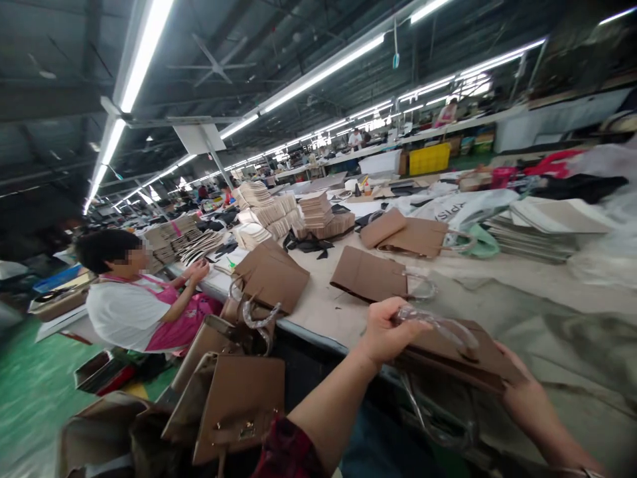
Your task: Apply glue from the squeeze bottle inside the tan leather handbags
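Observation:
My left hand [385, 332] is closed on the clear plastic handle of a flat brown paper bag [462, 362] at the near edge of a long work table [338, 312]. The fingers of my right hand [527, 395] grip the bag's right end from below. A second clear handle loop hangs under the bag. Three more brown bags with clear handles lie on the table: one just beyond my left hand [371, 273], one to the left [271, 275], one farther back [405, 232].
A seated person in a white shirt and pink apron [139, 305] works at the table's left end. Brown bags [233, 398] are heaped on the floor below. Stacks of folded sheets [279, 212], black ribbon, plastic wrapping [462, 206] and grey boards [547, 229] cover the far table.

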A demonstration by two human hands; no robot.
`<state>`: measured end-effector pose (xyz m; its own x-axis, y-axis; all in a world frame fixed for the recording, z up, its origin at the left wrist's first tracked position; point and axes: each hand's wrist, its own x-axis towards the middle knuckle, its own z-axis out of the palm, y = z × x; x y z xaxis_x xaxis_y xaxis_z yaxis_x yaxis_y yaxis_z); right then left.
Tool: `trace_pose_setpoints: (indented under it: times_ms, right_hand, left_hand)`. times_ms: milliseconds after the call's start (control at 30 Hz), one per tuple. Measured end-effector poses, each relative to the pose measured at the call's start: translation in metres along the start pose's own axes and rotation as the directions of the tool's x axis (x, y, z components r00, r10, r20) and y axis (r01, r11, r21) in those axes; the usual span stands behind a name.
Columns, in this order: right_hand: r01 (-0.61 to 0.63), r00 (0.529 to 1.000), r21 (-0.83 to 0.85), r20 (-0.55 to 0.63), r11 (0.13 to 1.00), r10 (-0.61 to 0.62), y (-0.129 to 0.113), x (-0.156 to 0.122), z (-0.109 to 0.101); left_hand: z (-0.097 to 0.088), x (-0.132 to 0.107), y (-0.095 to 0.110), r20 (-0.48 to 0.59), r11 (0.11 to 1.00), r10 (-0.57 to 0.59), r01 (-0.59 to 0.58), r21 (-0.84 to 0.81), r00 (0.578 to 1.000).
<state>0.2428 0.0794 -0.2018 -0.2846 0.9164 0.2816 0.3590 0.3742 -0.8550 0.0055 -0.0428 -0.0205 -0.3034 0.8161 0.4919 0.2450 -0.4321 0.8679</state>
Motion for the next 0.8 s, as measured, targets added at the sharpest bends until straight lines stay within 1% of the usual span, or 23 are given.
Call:
trace_pose_setpoints:
  times_ms: [67, 100, 167, 267, 333, 367, 433, 467, 533, 600, 633, 667, 700, 733, 767, 800]
  right_hand:
    - [0.024, 0.997, 0.052, 0.067, 0.998, -0.027, -0.024, -0.003, -0.006]
    - [0.022, 0.997, 0.051, 0.074, 0.998, -0.026, -0.035, -0.006, -0.008]
    - [-0.017, 0.998, 0.038, 0.057, 0.999, 0.015, -0.05, -0.011, -0.012]
    - [-0.09, 0.996, 0.028, 0.012, 0.996, 0.09, -0.063, -0.021, -0.015]
    - [-0.135, 0.991, 0.056, 0.015, 0.989, 0.134, -0.072, -0.03, -0.015]
    - [-0.149, 0.989, 0.087, 0.038, 0.985, 0.146, -0.077, -0.035, -0.015]
    - [-0.17, 0.982, 0.177, 0.113, 0.969, 0.152, -0.09, -0.045, -0.014]
    - [-0.182, 0.976, 0.232, 0.159, 0.955, 0.148, -0.096, -0.049, -0.015]
    - [-0.219, 0.961, 0.351, 0.238, 0.91, 0.14, -0.105, -0.055, -0.017]
    - [-0.264, 0.951, 0.466, 0.27, 0.845, 0.149, -0.108, -0.057, -0.021]
    - [-0.282, 0.95, 0.517, 0.265, 0.808, 0.162, -0.107, -0.056, -0.022]
    - [-0.295, 0.951, 0.564, 0.249, 0.771, 0.182, -0.106, -0.054, -0.023]
    - [-0.3, 0.953, 0.606, 0.223, 0.737, 0.205, -0.105, -0.051, -0.023]
    - [-0.299, 0.954, 0.644, 0.191, 0.704, 0.23, -0.104, -0.049, -0.022]
    - [-0.295, 0.953, 0.676, 0.161, 0.675, 0.256, -0.103, -0.047, -0.02]
    - [-0.291, 0.951, 0.702, 0.134, 0.65, 0.28, -0.103, -0.046, -0.018]
  left_hand:
    - [-0.002, -0.004, 0.001, -0.063, 0.998, -0.049, 0.051, 0.022, 0.997]
    - [-0.003, -0.005, 0.001, -0.114, 0.996, -0.076, 0.081, 0.036, 0.991]
    - [-0.008, -0.006, -0.002, -0.223, 0.992, -0.094, 0.111, 0.064, 0.97]
    - [-0.014, -0.002, -0.008, -0.286, 0.98, -0.069, 0.119, 0.16, 0.956]
    - [-0.014, 0.003, -0.011, -0.304, 0.971, -0.025, 0.095, 0.218, 0.952]
    - [-0.012, 0.005, -0.01, -0.308, 0.967, 0.012, 0.067, 0.244, 0.951]
    - [-0.008, 0.01, -0.006, -0.305, 0.953, 0.086, 0.011, 0.302, 0.949]
    - [-0.007, 0.013, -0.004, -0.287, 0.942, 0.113, -0.011, 0.335, 0.951]
    - [-0.008, 0.017, 0.001, -0.223, 0.912, 0.143, -0.041, 0.407, 0.964]
    - [-0.015, 0.016, -0.001, -0.157, 0.865, 0.188, -0.087, 0.494, 0.97]
    - [-0.02, 0.013, -0.004, -0.152, 0.845, 0.226, -0.116, 0.521, 0.962]
    - [-0.026, 0.006, -0.01, -0.18, 0.839, 0.268, -0.138, 0.527, 0.946]
    - [-0.032, -0.004, -0.017, -0.241, 0.854, 0.298, -0.144, 0.5, 0.924]
    - [-0.036, -0.016, -0.026, -0.346, 0.903, 0.281, -0.124, 0.412, 0.895]
    - [-0.039, -0.031, -0.036, -0.467, 0.96, 0.201, -0.078, 0.271, 0.861]
    - [-0.041, -0.047, -0.045, -0.535, 0.992, 0.056, 0.012, 0.122, 0.843]
